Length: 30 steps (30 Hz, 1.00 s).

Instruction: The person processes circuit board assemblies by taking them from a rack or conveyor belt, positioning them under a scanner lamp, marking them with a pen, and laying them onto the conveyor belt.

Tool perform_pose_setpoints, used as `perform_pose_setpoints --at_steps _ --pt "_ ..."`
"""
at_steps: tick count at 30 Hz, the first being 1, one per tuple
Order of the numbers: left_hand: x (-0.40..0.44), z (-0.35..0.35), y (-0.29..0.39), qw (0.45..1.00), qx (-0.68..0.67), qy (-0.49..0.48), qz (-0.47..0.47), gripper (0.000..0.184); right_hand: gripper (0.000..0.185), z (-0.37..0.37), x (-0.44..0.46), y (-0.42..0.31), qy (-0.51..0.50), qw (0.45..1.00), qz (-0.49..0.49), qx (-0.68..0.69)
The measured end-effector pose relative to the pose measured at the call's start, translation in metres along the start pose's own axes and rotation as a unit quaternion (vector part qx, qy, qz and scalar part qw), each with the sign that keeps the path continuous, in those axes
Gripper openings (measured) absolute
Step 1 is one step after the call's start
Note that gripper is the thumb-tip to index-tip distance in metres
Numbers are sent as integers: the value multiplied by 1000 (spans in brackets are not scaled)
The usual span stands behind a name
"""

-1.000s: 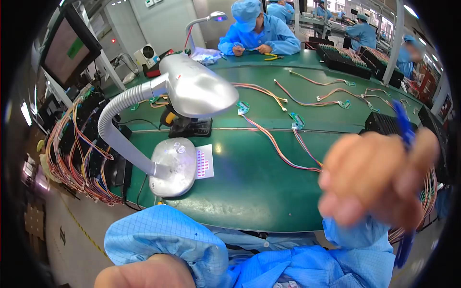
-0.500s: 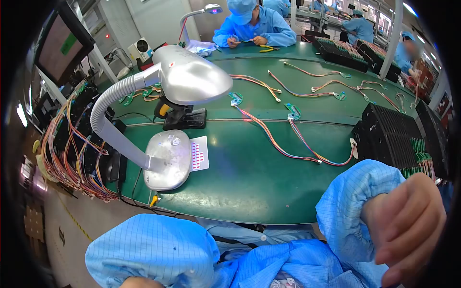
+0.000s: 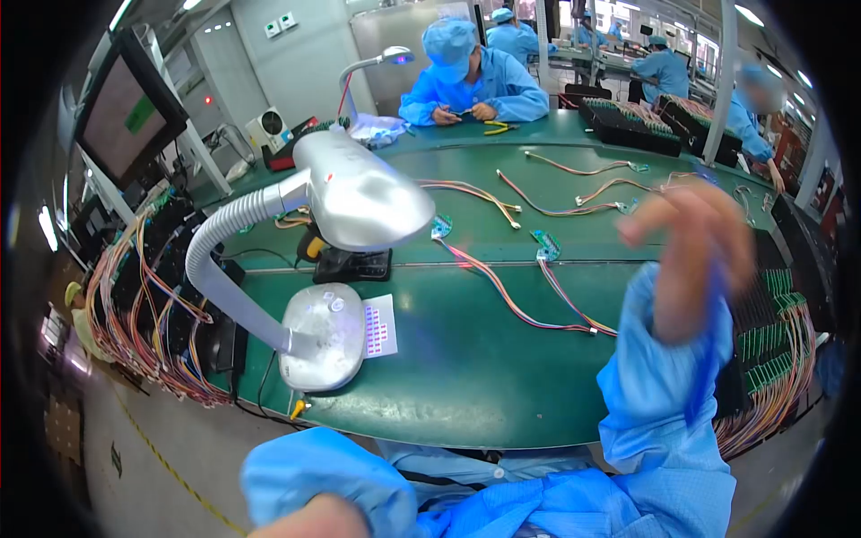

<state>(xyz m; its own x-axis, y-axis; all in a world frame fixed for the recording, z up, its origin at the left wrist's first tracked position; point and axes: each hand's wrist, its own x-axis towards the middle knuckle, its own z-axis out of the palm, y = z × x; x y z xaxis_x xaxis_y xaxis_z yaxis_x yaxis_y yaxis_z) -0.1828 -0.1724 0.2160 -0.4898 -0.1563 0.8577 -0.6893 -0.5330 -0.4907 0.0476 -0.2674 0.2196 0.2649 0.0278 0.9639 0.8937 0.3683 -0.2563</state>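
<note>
My right hand is raised over the right side of the green table, fingers smeared by motion; whether it holds anything does not show. Behind it stands a black rack with green circuit boards and bundled wires. Left of that hand, a small green circuit board with coloured wires lies on the table, its wire end hidden by my sleeve. Another wired circuit board lies further left. My left hand is low at the bottom edge, with its fingers out of frame. No object shows near it.
A silver gooseneck lamp stands at the left of the table, beside a label sheet. Wire bundles hang from racks at far left. Across the table sits a co-worker near yellow-handled pliers.
My right hand has swung up and inward from the lower right to above the table. My left sleeve has shifted right and down. The view has tilted upward slightly.
</note>
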Motion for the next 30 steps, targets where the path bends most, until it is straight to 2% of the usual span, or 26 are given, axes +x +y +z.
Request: perform_pose_setpoints --at_steps 1,2,3,4,5,6,7,8,10,12,13,16,19,21,24,25,26,28,29,30 --pt "-40 -17 15 994 8 62 -93 14 19 9 5 15 -42 992 116 -3" --pt "-74 -35 30 974 16 123 -189 13 14 14 3 46 -96 972 213 -34" --pt "-101 -28 5 961 65 36 -266 11 19 14 -3 83 -186 936 273 -120" --pt "-128 -20 -21 935 121 -64 -328 13 23 13 -16 120 -251 914 247 -203" --pt "-120 -8 -47 863 144 -177 -450 8 28 12 -34 154 -315 879 219 -283" --pt "-146 -8 -69 807 207 -225 -505 8 35 12 -56 181 -343 840 259 -330" --pt "-177 -16 -90 770 223 -244 -546 9 38 13 -69 193 -412 774 279 -392" --pt "-208 -27 -109 730 239 -262 -584 11 42 12 -85 204 -442 747 297 -397" --pt "-254 -50 -144 680 310 -305 -590 15 45 13 -107 215 -484 705 322 -407" --pt "-282 -64 -176 676 364 -362 -528 16 41 19 -116 219 -508 673 338 -418" --pt "-291 -65 -188 613 398 -376 -569 27 39 20 -117 221 -522 663 338 -416" --pt "-330 -71 -219 467 467 -494 -566 37 36 23 -110 223 -571 632 343 -395" --pt "-337 -62 -226 387 498 -528 -569 40 36 24 -95 222 -615 606 351 -362" --pt "-339 -63 -233 384 485 -546 -564 37 34 24 -93 218 -631 591 353 -356" --pt "-358 -76 -239 383 479 -581 -535 30 35 22 -98 228 -564 639 378 -362" --pt "-362 -79 -240 384 488 -583 -524 29 27 22 -95 229 -523 662 390 -368" --pt "-362 -82 -240 386 498 -583 -513 28 27 19 -96 237 -497 681 418 -338" --pt "-357 -93 -237 438 515 -559 -481 29 26 9 -102 257 -441 713 471 -275" --pt "-355 -97 -235 463 523 -545 -464 29 25 3 -102 260 -409 716 538 -172" --pt "-343 -92 -232 540 443 -367 -614 30 25 -1 -101 262 -371 708 597 -68"
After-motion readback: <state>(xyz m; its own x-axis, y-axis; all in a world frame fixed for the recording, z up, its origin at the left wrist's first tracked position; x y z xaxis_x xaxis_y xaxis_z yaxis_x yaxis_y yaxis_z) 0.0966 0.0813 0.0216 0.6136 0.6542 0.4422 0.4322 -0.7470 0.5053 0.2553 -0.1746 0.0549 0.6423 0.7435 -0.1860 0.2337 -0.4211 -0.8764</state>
